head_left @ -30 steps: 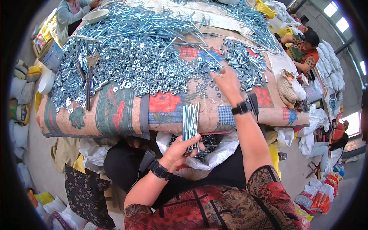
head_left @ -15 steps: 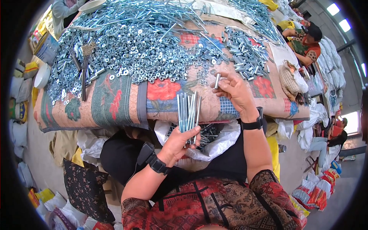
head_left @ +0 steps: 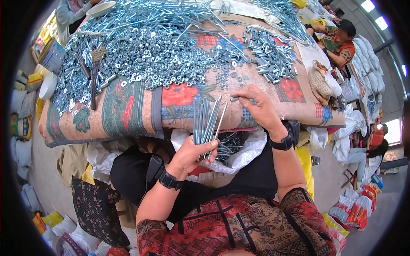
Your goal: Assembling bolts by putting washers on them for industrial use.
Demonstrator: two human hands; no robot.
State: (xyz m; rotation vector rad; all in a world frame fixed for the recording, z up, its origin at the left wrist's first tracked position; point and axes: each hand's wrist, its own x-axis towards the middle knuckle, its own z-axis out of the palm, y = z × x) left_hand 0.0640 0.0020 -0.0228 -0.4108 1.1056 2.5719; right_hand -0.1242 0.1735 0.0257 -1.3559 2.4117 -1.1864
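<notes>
My left hand (head_left: 194,150) is closed around a bundle of thin metal rods (head_left: 204,119) that point up and away from me; one rod leans out to the right of the others. To the right and a little farther off, my right hand (head_left: 259,107) pinches a short metal sleeve (head_left: 234,99) between thumb and fingertips. The sleeve lies nearly level, close to the rod tips but apart from them. Under the left hand, a white sack (head_left: 250,158) holds many dark metal pieces (head_left: 230,147).
A patterned cloth (head_left: 179,96) covers the table. On it lie a heap of nuts (head_left: 158,55), loose sleeves (head_left: 273,55), long rods (head_left: 171,17) and washers (head_left: 72,102). A fork-like tool (head_left: 94,81) rests at left. Other people (head_left: 339,42) sit around the table.
My right hand has turned, tipping the sleeve from upright to nearly level and bringing it lower and closer to the rods. The left hand with the rods has shifted slightly left.
</notes>
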